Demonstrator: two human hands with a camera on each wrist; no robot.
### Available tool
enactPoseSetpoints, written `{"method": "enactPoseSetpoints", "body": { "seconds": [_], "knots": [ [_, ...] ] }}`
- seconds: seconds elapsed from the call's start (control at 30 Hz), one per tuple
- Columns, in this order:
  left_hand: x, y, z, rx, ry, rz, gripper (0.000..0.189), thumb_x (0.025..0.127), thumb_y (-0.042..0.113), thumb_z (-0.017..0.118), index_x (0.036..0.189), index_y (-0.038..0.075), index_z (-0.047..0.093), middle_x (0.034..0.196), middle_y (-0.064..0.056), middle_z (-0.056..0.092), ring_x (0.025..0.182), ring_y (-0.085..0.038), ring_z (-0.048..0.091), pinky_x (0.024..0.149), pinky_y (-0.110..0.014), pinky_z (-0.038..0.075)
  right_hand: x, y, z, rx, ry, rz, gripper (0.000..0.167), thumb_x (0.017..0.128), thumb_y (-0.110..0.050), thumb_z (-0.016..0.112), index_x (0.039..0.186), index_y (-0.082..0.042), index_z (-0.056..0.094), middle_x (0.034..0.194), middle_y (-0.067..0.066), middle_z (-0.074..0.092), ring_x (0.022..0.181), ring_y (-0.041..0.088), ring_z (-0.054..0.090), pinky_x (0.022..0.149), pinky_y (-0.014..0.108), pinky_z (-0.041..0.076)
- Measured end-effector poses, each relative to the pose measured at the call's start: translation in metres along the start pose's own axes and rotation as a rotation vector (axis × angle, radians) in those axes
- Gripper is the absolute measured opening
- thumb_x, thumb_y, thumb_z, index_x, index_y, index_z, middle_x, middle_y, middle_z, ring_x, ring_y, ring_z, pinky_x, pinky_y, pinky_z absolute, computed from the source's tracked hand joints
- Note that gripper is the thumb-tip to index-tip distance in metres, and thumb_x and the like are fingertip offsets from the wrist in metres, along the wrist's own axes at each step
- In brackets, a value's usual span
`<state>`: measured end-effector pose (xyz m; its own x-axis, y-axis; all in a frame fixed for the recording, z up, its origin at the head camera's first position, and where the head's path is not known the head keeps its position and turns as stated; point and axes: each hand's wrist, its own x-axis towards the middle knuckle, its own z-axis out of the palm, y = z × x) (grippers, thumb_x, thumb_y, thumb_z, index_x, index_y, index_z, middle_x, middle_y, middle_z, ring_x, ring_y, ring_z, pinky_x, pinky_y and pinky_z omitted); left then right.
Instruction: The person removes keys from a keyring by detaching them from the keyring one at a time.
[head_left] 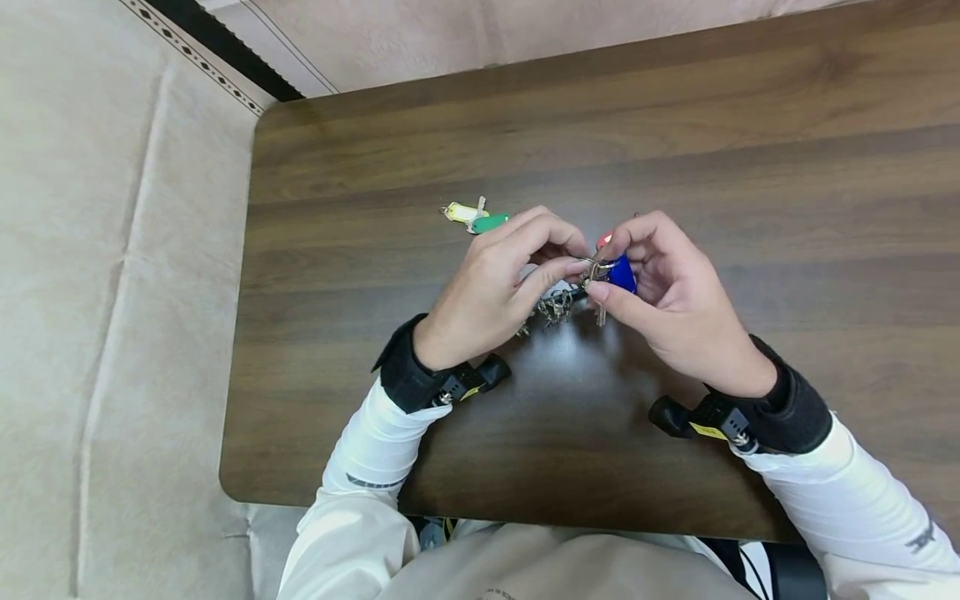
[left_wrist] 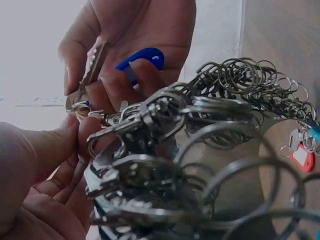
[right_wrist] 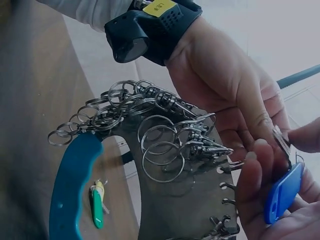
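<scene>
In the head view my left hand and right hand meet above the table, pinching a small metal key ring between fingertips and thumbs. A toothed key and a blue key tag are at the right hand's fingers; the tag lies against them in the right wrist view. Close beside both hands is a metal plate with a teal handle. Several swivel clasps with split rings line its edge. The hands mostly hide the plate from above.
A yellow key tag and a green key tag with keys lie on the wooden table, beyond the left hand. A red key tag shows past the plate. The table's left edge borders a pale covered surface.
</scene>
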<state>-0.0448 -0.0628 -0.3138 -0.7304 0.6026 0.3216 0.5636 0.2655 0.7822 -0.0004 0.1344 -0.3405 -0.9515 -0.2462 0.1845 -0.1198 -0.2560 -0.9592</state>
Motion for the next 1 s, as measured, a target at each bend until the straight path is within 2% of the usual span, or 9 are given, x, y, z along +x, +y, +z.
{"method": "enactPoseSetpoints", "body": {
  "seconds": [0.2, 0.33, 0.43, 0.53, 0.67, 0.73, 0.9, 1.0],
  "knots": [
    [-0.0001, 0.0012, -0.0003, -0.023, 0.006, 0.050, 0.010, 0.096, 0.005, 0.069, 0.103, -0.003, 0.069, 0.099, -0.010, 0.067, 0.091, -0.012, 0.064, 0.085, -0.020, 0.054, 0.0010, 0.0013, 0.0027, -0.020, 0.034, -0.014, 0.040, 0.084, 0.022, 0.064, 0.109, -0.007, 0.055, 0.099, 0.007, 0.064, 0.081, 0.011, 0.064, 0.068, 0.017, 0.053],
    [0.0004, -0.0005, 0.0016, -0.039, 0.019, 0.062, 0.012, 0.095, 0.004, 0.070, 0.104, -0.004, 0.069, 0.098, -0.011, 0.068, 0.089, -0.012, 0.064, 0.084, -0.020, 0.054, 0.0010, 0.0011, 0.0023, -0.048, 0.039, -0.021, 0.034, 0.087, 0.023, 0.058, 0.106, -0.005, 0.053, 0.099, 0.004, 0.063, 0.076, 0.010, 0.063, 0.067, 0.018, 0.054],
    [0.0006, -0.0027, 0.0026, -0.044, 0.007, 0.024, 0.014, 0.094, 0.005, 0.071, 0.105, -0.004, 0.068, 0.099, -0.011, 0.068, 0.087, -0.012, 0.064, 0.083, -0.020, 0.054, 0.0012, -0.0006, 0.0026, -0.033, 0.047, -0.015, 0.020, 0.088, 0.023, 0.053, 0.101, 0.009, 0.047, 0.098, 0.003, 0.061, 0.072, 0.012, 0.062, 0.064, 0.020, 0.055],
    [0.0013, -0.0048, 0.0022, -0.074, -0.034, -0.050, 0.016, 0.094, 0.006, 0.072, 0.106, -0.004, 0.068, 0.098, -0.011, 0.070, 0.085, -0.011, 0.065, 0.081, -0.020, 0.055, 0.0013, -0.0033, 0.0028, -0.027, 0.053, -0.012, 0.017, 0.088, 0.022, 0.049, 0.100, 0.019, 0.037, 0.093, 0.002, 0.060, 0.069, 0.013, 0.060, 0.059, 0.020, 0.053],
    [0.0023, -0.0063, 0.0012, -0.139, -0.074, -0.129, 0.018, 0.094, 0.006, 0.071, 0.109, -0.004, 0.068, 0.097, -0.010, 0.072, 0.085, -0.010, 0.066, 0.079, -0.021, 0.056, 0.0018, -0.0053, 0.0022, -0.035, 0.055, -0.027, 0.015, 0.088, 0.022, 0.045, 0.099, 0.020, 0.036, 0.090, 0.002, 0.059, 0.069, 0.013, 0.059, 0.056, 0.021, 0.050],
    [0.0024, -0.0060, 0.0012, -0.164, -0.073, -0.127, 0.021, 0.093, 0.006, 0.073, 0.110, -0.004, 0.067, 0.098, -0.010, 0.072, 0.086, -0.010, 0.067, 0.079, -0.022, 0.057, 0.0019, -0.0055, 0.0021, -0.038, 0.062, -0.028, 0.013, 0.088, 0.021, 0.045, 0.098, 0.016, 0.039, 0.091, 0.002, 0.060, 0.069, 0.012, 0.059, 0.056, 0.020, 0.050],
    [0.0016, -0.0044, 0.0032, -0.192, -0.061, -0.072, 0.029, 0.086, 0.007, 0.081, 0.107, -0.002, 0.064, 0.098, -0.009, 0.070, 0.083, -0.007, 0.067, 0.078, -0.023, 0.056, 0.0015, -0.0057, 0.0021, -0.043, 0.089, -0.023, 0.016, 0.090, 0.020, 0.048, 0.100, 0.007, 0.047, 0.098, 0.002, 0.063, 0.067, 0.012, 0.059, 0.055, 0.020, 0.049],
    [0.0013, -0.0045, 0.0049, -0.201, -0.068, -0.073, 0.031, 0.084, 0.007, 0.082, 0.107, -0.002, 0.063, 0.099, -0.009, 0.070, 0.082, -0.007, 0.065, 0.077, -0.023, 0.056, 0.0010, -0.0055, 0.0018, -0.082, 0.089, -0.024, 0.012, 0.091, 0.019, 0.048, 0.102, 0.014, 0.043, 0.097, 0.001, 0.064, 0.065, 0.012, 0.057, 0.054, 0.020, 0.048]
  ]
}}
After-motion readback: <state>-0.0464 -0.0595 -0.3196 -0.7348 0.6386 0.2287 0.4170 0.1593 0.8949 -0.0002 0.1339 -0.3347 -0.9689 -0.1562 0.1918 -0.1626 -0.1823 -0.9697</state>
